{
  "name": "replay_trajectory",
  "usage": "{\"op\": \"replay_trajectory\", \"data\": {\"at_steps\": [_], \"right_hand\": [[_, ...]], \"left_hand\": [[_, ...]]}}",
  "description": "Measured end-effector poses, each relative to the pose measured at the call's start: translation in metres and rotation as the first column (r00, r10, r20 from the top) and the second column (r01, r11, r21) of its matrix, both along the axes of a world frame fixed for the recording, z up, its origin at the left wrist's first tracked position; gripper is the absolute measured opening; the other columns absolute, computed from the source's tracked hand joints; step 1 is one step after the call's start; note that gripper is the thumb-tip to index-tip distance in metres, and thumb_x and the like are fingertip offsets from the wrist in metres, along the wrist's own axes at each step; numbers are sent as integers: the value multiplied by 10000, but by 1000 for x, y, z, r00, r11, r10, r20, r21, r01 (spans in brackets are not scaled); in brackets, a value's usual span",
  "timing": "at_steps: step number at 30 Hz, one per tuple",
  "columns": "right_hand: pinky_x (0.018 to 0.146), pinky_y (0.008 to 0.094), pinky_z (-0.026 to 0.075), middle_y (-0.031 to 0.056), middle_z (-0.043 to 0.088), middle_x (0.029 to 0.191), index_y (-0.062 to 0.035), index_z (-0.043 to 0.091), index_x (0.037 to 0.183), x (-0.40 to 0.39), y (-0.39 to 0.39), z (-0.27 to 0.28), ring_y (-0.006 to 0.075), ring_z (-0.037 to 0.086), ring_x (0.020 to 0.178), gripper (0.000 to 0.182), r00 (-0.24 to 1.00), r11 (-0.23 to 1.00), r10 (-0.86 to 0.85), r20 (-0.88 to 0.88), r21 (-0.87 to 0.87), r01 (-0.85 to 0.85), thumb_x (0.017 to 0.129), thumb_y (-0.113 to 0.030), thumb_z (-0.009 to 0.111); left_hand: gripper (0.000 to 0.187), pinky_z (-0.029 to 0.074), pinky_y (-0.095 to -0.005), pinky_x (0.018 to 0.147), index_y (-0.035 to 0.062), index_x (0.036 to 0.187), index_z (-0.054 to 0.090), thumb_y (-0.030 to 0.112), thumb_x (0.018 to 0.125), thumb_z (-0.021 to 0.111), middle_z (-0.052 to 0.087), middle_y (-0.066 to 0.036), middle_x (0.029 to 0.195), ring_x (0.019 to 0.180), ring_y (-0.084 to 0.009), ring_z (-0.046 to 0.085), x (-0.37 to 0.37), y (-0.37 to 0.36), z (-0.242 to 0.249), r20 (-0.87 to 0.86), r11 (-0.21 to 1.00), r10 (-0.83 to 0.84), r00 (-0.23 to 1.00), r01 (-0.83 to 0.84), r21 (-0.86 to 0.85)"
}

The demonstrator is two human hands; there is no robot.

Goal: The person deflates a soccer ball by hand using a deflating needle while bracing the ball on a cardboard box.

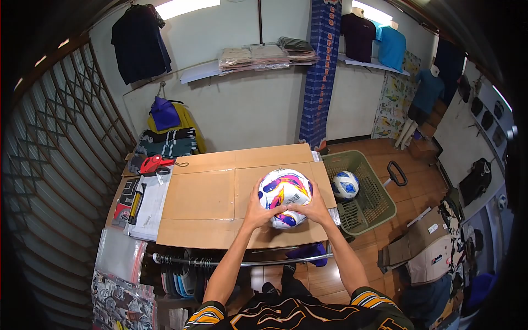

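A white soccer ball (pixel 292 190) with pink, purple and orange markings is held between both my hands above the right part of a flattened cardboard sheet (pixel 203 192). My left hand (pixel 258 209) wraps its left side, and my right hand (pixel 313 206) wraps its right side. The two thumbs meet on the near face of the ball. Whether the ball's underside touches the cardboard is hidden. To the right, a second soccer ball (pixel 345 185), white and blue, lies in a green plastic basket (pixel 379 217).
Left of the cardboard are a red tape dispenser (pixel 154 164), a yellow-black cutter (pixel 136 203) and plastic-wrapped packs (pixel 120 254). A metal rail (pixel 242 263) with hangers runs along the near edge. A blue pillar (pixel 319 77) stands behind; clothing (pixel 434 247) hangs at right.
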State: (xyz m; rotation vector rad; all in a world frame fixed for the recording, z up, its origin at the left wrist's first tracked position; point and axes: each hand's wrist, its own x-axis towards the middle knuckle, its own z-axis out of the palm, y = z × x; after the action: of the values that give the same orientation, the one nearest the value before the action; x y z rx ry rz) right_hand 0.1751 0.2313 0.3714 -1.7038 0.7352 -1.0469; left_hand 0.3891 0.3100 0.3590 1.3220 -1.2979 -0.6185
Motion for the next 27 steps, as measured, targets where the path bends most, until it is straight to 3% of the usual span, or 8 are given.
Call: {"op": "replay_trajectory", "data": {"at_steps": [18,27], "right_hand": [[1112,413,427,216,475,1385,72,302,1461,-2,-7,-12,286,499,1303,1130,1000,1000,17,-6,-24,-17,631,-283,981],[1132,421,410,217,438,1408,68,281,1476,-4,-7,-12,293,469,1332,1147,999,998,28,-32,51,-26,627,-264,977]], "left_hand": [[1222,431,-408,1122,-53,1551,207,225,635,968,499,-235,1435,1314,-289,529,-1,2,2,-24,1000,-19,1000,19,5],[1231,430,-408,1124,-50,1554,199,214,632,969,493,-233,1442,1319,-286,525,0,1,-3,-37,1000,-27,999,27,5]]}}
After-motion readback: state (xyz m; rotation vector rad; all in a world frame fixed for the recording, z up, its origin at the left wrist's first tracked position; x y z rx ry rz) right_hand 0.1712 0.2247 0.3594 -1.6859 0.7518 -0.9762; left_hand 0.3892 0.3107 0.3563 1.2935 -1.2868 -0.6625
